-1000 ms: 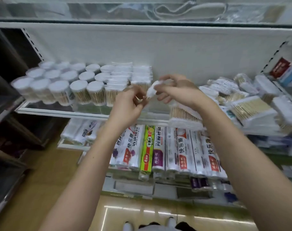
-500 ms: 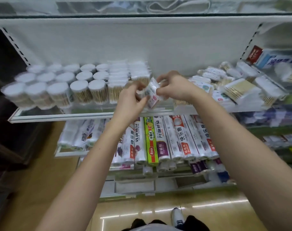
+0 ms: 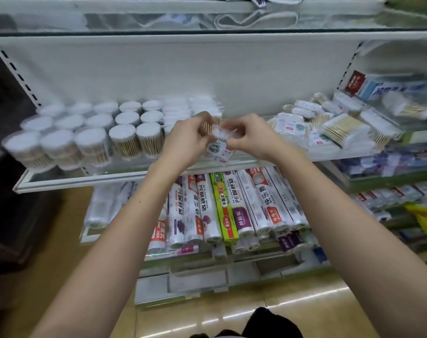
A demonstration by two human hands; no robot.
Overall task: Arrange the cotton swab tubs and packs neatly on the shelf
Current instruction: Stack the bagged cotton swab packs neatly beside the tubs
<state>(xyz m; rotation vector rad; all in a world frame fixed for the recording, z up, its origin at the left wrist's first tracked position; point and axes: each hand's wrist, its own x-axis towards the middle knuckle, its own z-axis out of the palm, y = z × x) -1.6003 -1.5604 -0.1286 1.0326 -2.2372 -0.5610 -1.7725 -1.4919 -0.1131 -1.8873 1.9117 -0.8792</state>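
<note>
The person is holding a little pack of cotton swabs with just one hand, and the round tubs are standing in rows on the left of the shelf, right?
Not quite. The head view shows both hands on the little pack: the left hand and the right hand each pinch it with their fingers. The rest is right: the round tubs stand in rows on the left of the shelf.

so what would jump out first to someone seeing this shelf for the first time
Dead centre, the left hand and the right hand pinch one small printed swab pack between them, just above the shelf edge. Behind and left stand tidy rows of round swab tubs, while flat swab packs lie in a loose jumble on the right. On the shelf below, wrap rolls lie side by side.
</note>
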